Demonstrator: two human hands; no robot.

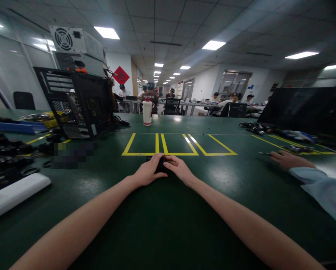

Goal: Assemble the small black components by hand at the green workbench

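Note:
A small black object [160,165] lies between my two hands on the green table [170,217], just below the yellow tape outlines [181,153]. My left hand [150,170] has its fingers wrapped over the object's left part, thumb toward me. On the other side, my right hand [179,168] grips the right part with thumb and fingers. Much of the object is covered by the fingers, so its kind cannot be made out.
An open black computer case [83,105] carries power supplies [72,41] at left. Cables and a white bar [16,195] lie left. A white cup [147,113] stands behind. At right, another person's hand [291,160] holds a thin tool near a dark monitor [308,108].

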